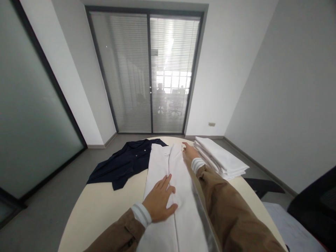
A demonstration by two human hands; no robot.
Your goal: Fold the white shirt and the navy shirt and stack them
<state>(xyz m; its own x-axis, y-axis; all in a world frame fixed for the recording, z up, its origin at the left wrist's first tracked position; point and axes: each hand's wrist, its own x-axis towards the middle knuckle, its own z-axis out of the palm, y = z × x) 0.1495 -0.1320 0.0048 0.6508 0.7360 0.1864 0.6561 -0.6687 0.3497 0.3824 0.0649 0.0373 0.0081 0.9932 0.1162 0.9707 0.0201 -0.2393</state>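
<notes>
A long white garment (181, 196) lies folded lengthwise on the round table (97, 210), with a seam running down its middle; its exact kind is hard to tell. Spread flat across that seam is my left hand (160, 199), fingers apart, pressing on the cloth. Farther off, my right hand (191, 152) has its fingers curled at the garment's far right edge, pinching the cloth there. Left of the white garment lies a dark navy shirt (131, 159) with small light buttons, partly bunched. A stack of folded white cloth (222, 155) sits just right of my right hand.
A black chair (315, 206) stands at the right, near a pale grey cloth-like surface (294, 224) beside the table. Beyond the table is a glass door (151, 77) with blinds. Walls rise on both sides.
</notes>
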